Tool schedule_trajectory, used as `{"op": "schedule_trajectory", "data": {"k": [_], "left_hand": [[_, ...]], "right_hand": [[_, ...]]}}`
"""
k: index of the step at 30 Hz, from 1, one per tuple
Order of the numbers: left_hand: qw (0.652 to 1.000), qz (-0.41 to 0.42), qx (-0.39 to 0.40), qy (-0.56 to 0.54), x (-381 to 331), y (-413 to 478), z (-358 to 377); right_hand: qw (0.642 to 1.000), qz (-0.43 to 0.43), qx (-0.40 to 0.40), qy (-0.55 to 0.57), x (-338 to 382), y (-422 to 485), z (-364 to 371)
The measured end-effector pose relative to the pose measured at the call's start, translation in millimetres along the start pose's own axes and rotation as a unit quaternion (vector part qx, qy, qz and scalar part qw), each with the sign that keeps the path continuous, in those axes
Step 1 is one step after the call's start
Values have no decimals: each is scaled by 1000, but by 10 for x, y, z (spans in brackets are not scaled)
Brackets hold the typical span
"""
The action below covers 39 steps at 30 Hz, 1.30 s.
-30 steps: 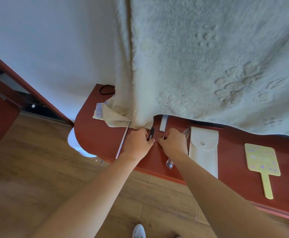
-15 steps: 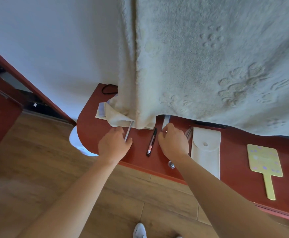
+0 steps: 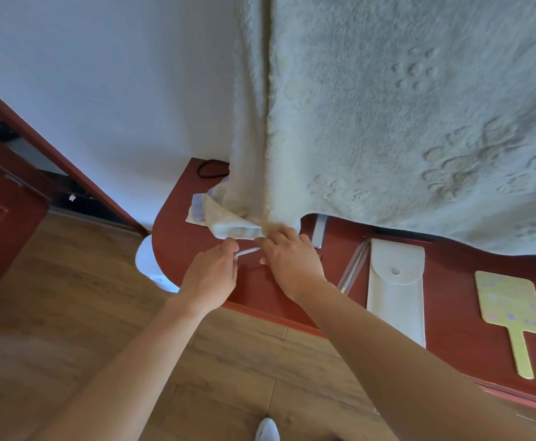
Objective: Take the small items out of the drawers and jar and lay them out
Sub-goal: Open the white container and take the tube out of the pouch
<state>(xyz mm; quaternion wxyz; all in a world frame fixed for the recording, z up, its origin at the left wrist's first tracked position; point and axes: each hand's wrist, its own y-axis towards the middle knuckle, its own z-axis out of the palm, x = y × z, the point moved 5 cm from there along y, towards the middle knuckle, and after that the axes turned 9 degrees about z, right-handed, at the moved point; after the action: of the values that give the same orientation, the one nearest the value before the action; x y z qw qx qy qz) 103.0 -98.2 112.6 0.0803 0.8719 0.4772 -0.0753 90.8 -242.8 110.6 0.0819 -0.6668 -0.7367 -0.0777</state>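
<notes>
On the red-brown tabletop (image 3: 180, 237) my left hand (image 3: 209, 276) pinches the near end of a thin silvery stick (image 3: 248, 251) between thumb and fingers. My right hand (image 3: 292, 261) lies palm down just right of it, fingertips over the stick's far end. It hides the black pen seen earlier. Laid out to the right are a silver flat bar (image 3: 319, 230), a pair of clear thin rods (image 3: 352, 268), a white snap pouch (image 3: 395, 300) and a yellow hand mirror (image 3: 510, 302). No drawer or jar shows.
A cream fleece blanket (image 3: 387, 122) hangs over the back of the table and hides what lies behind. A folded cloth (image 3: 225, 222) sits at its lower corner and a black cord (image 3: 209, 170) near the wall. A white object (image 3: 147, 262) stands under the table's left end.
My left hand left the black pen on the table, moved left and took the thin stick. My right hand slid left over the pen toward the stick's far end.
</notes>
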Motion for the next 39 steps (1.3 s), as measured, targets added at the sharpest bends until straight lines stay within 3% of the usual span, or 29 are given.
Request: {"op": "schedule_trajectory", "data": {"k": [6,12,17,20,25,32,39], "left_hand": [[995,86,28,-32,-32,15,7],[994,85,69,10,28,34,45],[990,-26,82,-111,220,-2,76],[985,-95,17,-142,404,-27,68],[953,-211,-15,-218,545,-25,121],[935,-235,-41,-263,484,89,96],[922,-257,-63,-282,411,193,135]], "right_hand": [[999,-8,52,2,-72,-3,-97],[997,0,75,17,-154,-36,-161],[997,35,43,-49,-273,-46,-173],[994,80,43,-56,-354,-60,-151],[979,182,53,70,-247,-123,-67],[930,306,40,200,-41,-134,43],[878,367,104,289,22,-88,238]]}}
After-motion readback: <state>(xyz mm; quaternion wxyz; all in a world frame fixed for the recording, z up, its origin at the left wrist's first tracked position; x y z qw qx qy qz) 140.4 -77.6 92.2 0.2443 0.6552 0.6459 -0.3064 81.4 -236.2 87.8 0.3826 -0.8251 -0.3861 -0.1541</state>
